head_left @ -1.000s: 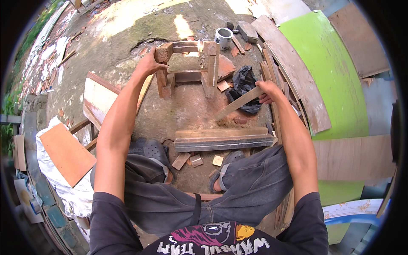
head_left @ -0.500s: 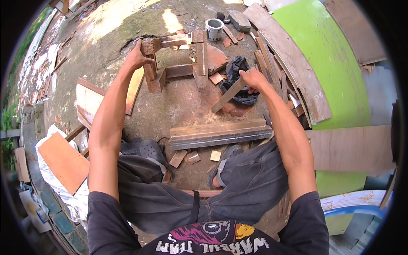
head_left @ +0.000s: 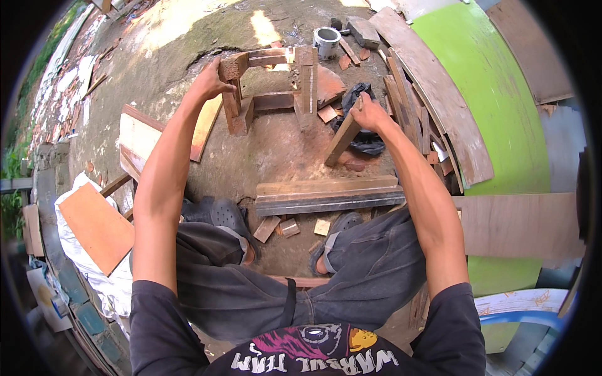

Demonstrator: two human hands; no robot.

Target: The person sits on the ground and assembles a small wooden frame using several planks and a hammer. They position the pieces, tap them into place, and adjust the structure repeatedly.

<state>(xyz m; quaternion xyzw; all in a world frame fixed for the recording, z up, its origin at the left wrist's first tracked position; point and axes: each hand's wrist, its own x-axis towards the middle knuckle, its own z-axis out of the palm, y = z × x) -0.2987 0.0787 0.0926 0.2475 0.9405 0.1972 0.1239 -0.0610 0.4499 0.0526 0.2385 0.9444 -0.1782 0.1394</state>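
Observation:
A small wooden frame (head_left: 274, 102), built of short posts and crosspieces, stands on the ground in front of me. My left hand (head_left: 212, 81) grips its left post near the top, thumb on the near side and fingers behind. To the right of the frame, my right hand (head_left: 369, 113) is closed round the upper end of a short wooden strip (head_left: 342, 141), which slants down to the left. Behind that strip lies a crumpled black plastic bag (head_left: 367, 143). Nearer me, a long wooden beam (head_left: 326, 195) lies crosswise before my feet.
A paint can (head_left: 327, 43) and a grey block (head_left: 364, 32) stand beyond the frame. Stacked planks (head_left: 401, 94) and a green board (head_left: 483, 94) line the right. Boards (head_left: 141, 141) and an orange-brown panel (head_left: 97, 229) lie left. Small offcuts (head_left: 267, 229) lie between my feet.
The view has shifted slightly, so most things sit a little further right. The strip in my right hand has turned more upright. My left hand keeps its hold on the frame.

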